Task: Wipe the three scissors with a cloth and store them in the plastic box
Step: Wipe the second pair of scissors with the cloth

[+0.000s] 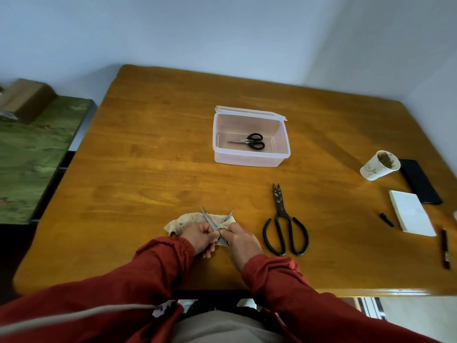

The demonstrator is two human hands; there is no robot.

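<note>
worktop (pixel 153 149): wood, holds everything
plastic box (pixel 247 160): open, middle, far side
big scissors (pixel 282 214): flat, just right of the hands
cloth (pixel 183 222): bunched near the front edge
left hand (pixel 202 237): grip tight on silver scissors (pixel 209 219), blades spread
right hand (pixel 241 241): grip pinching cloth
small scissors (pixel 249 141): lying in the box

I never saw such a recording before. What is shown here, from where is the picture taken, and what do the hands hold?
No machine here: a person in red sleeves works with bare hands. The single picture comes from a camera on the person's head, looking down at a wooden table. The left hand grips the open scissors; the right hand seems to pinch the cloth round one blade. Small scissors lie in the plastic box; large black scissors lie on the table.
</note>
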